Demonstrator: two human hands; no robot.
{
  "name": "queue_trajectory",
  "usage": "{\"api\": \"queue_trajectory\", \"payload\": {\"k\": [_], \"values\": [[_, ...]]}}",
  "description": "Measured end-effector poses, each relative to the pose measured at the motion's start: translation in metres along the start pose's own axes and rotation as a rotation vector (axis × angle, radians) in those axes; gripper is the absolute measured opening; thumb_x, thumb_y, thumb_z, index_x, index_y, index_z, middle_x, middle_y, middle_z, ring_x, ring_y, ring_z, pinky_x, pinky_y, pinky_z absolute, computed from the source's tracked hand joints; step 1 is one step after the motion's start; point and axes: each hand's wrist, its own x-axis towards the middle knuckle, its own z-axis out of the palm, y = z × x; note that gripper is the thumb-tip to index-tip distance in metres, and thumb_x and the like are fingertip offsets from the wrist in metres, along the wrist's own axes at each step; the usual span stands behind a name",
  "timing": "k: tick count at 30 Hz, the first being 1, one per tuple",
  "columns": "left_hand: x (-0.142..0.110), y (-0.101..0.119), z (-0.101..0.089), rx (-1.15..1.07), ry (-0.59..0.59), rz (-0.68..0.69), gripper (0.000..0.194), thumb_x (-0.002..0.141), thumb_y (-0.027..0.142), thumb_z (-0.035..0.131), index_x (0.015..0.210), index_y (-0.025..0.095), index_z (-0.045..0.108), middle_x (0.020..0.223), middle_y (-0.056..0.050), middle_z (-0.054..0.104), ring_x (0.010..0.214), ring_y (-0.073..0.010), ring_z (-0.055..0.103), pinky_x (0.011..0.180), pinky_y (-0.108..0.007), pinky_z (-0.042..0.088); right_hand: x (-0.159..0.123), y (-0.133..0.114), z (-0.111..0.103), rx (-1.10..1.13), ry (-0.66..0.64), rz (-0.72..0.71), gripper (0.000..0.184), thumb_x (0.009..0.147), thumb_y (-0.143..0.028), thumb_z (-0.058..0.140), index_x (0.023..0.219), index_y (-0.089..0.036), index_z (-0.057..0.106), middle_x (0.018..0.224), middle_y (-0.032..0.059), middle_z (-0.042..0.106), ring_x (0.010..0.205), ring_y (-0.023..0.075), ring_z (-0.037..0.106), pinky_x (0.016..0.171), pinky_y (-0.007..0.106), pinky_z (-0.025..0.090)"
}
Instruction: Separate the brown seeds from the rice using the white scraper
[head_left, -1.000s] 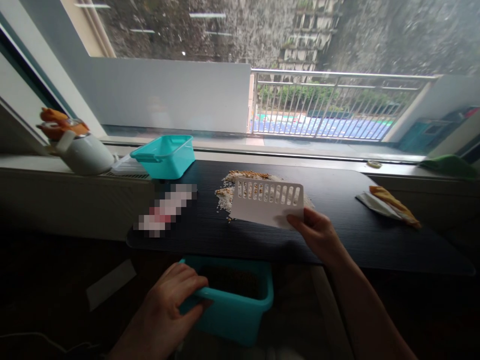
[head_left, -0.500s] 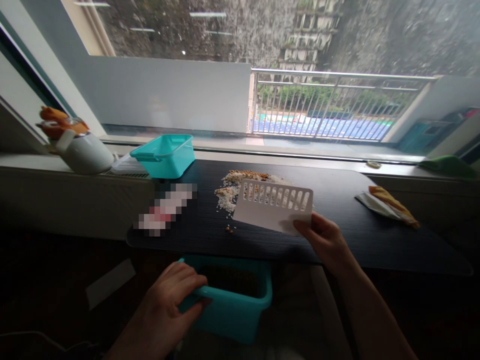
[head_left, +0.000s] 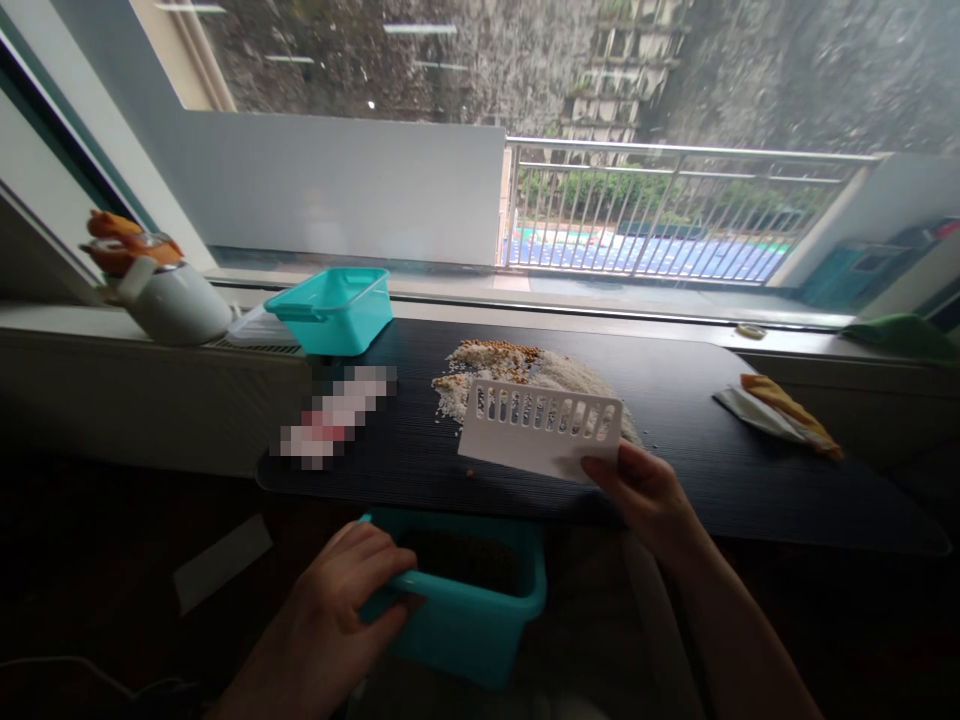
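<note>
Two hands are in view, each with one thing: the right hand (head_left: 649, 495) pinches a white slotted plate (head_left: 525, 448) by its near right corner, thumb on top, and the left hand (head_left: 341, 595) is closed over the rim of a teal bin (head_left: 480, 628) below the near edge of the dark tabletop (head_left: 720, 490). A second teal bin (head_left: 349, 325) stands at the table's far left corner, and one folded yellow-and-white cloth (head_left: 791, 420) lies at the right. The single spread of white grains (head_left: 581, 375) carries too many tan beans (head_left: 501, 352) to count. The plate hides the near part of this spread; whether it touches the grains or table is unclear. The lower bin's contents are dark and hard to make out, both forearms are cut off by the frame, and a pixelated patch (head_left: 337, 420) masks something left of the grains. The plate is flat and thin, round-cornered along its slotted far edge, with about eleven slots in one row.
</note>
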Motion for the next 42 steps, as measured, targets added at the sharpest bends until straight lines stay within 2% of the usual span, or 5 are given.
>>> {"api": "queue_trajectory", "payload": {"k": [6,15,25,35,42], "values": [[0.000,0.000,0.001,-0.004,0.012,0.011,0.019,0.072,0.014,0.067,0.087,0.027,0.068,0.080,0.003,0.068,0.077,-0.0162,0.065,0.071,-0.022,0.053,-0.014,0.001,-0.005,-0.053,-0.142,0.051,0.029,0.081,-0.039,0.071,0.104,-0.021,0.075,0.101,0.0054,0.076,0.092,0.0261,0.071,0.081,0.037,0.059],[0.005,0.005,0.001,-0.010,0.003,0.025,0.021,0.070,0.011,0.067,0.083,0.028,0.068,0.074,0.006,0.068,0.072,-0.0148,0.065,0.069,-0.021,0.053,0.028,0.008,-0.010,-0.221,0.371,-0.060,0.031,0.079,-0.039,0.069,0.099,-0.016,0.074,0.089,0.0059,0.076,0.084,0.0251,0.071,0.083,0.042,0.056],[0.002,-0.001,0.008,-0.010,-0.009,0.029,0.026,0.069,0.012,0.069,0.087,0.030,0.068,0.079,0.007,0.070,0.077,-0.0158,0.067,0.077,-0.024,0.053,0.074,0.017,-0.011,-0.043,0.216,-0.026,0.038,0.070,-0.043,0.075,0.097,-0.017,0.073,0.092,0.0068,0.077,0.090,0.0265,0.072,0.089,0.044,0.054],[0.007,0.004,0.005,-0.038,-0.008,0.025,0.024,0.067,0.010,0.067,0.082,0.029,0.068,0.075,0.006,0.068,0.072,-0.0153,0.065,0.068,-0.022,0.053,0.046,0.018,-0.009,-0.070,0.081,-0.032,0.034,0.076,-0.044,0.073,0.099,-0.019,0.074,0.093,0.0050,0.076,0.087,0.0233,0.070,0.086,0.040,0.054],[0.008,0.007,0.006,-0.042,-0.023,0.018,0.025,0.067,0.009,0.069,0.083,0.028,0.068,0.075,0.006,0.068,0.074,-0.0154,0.065,0.068,-0.022,0.053,0.023,0.012,-0.021,-0.044,0.157,0.001,0.033,0.075,-0.043,0.076,0.099,-0.021,0.075,0.095,0.0029,0.076,0.089,0.0225,0.070,0.088,0.037,0.053]]}}
